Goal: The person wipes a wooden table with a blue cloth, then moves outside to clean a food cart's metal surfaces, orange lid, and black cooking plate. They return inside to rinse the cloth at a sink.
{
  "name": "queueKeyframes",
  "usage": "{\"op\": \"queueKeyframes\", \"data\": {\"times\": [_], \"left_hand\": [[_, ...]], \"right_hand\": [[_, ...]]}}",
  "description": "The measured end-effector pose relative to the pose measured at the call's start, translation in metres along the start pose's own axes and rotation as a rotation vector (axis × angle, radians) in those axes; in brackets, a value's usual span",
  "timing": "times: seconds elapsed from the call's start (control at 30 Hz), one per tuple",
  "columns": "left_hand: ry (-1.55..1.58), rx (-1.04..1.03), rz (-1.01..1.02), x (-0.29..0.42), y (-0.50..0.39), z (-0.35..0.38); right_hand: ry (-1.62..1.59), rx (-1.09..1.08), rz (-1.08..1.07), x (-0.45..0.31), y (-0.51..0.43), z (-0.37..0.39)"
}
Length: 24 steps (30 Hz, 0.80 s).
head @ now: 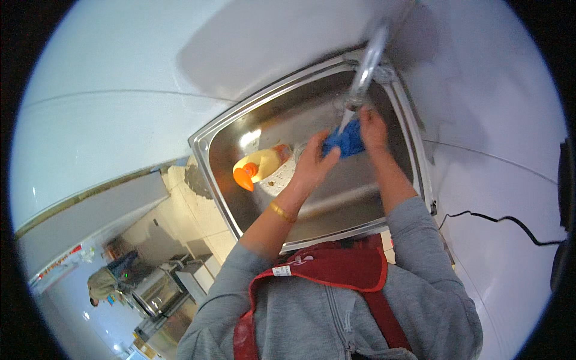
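Note:
Both my hands are inside a stainless steel sink (324, 202), under the spout of a metal faucet (370, 63). Between them they hold a wet blue cloth (348, 144), and a stream of water runs down onto it. My left hand (315, 157) grips the cloth's left side, thumb in front. My right hand (373, 130) has its right side, fingers up close to the faucet's mouth. A yellow pump bottle (265, 164) with an orange pump head lies on its side in the basin, left of my left hand. Part of the drain shows behind that hand.
White wall panels (135, 121) rise behind the sink and on its right. A black cable (499, 219) runs along the right wall. At the lower left are a tiled floor (202, 207), steel kitchen equipment (155, 292) and another person (103, 283) farther off.

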<state>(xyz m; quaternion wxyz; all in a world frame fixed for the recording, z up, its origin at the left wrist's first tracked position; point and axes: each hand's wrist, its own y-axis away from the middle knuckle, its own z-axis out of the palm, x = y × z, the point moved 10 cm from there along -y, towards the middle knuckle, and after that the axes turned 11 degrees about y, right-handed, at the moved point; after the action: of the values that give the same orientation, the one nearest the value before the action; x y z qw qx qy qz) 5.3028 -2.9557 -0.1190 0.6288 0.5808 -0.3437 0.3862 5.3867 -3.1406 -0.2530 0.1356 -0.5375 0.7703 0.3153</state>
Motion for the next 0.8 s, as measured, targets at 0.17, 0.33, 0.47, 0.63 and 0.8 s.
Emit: {"op": "queueKeyframes", "data": {"times": [0.17,0.33,0.47,0.63,0.8], "left_hand": [[-0.583,0.302,0.673,0.093,0.111,-0.097],[-0.773,0.506,0.317,0.064,0.13,-0.18],[-0.872,0.343,0.311,0.027,0.086,-0.175],[-0.837,0.419,0.59,0.028,0.067,-0.168],[-0.575,0.394,0.54,0.038,0.072,-0.173]], "right_hand": [[0.446,0.132,-0.31,-0.025,0.022,0.008],[0.585,0.1,-0.476,-0.051,0.042,0.078],[0.4,-0.032,-0.777,-0.088,0.05,0.131],[0.094,-0.018,-0.811,-0.121,0.06,0.125],[0.32,0.291,-0.516,-0.121,0.061,0.108]]}}
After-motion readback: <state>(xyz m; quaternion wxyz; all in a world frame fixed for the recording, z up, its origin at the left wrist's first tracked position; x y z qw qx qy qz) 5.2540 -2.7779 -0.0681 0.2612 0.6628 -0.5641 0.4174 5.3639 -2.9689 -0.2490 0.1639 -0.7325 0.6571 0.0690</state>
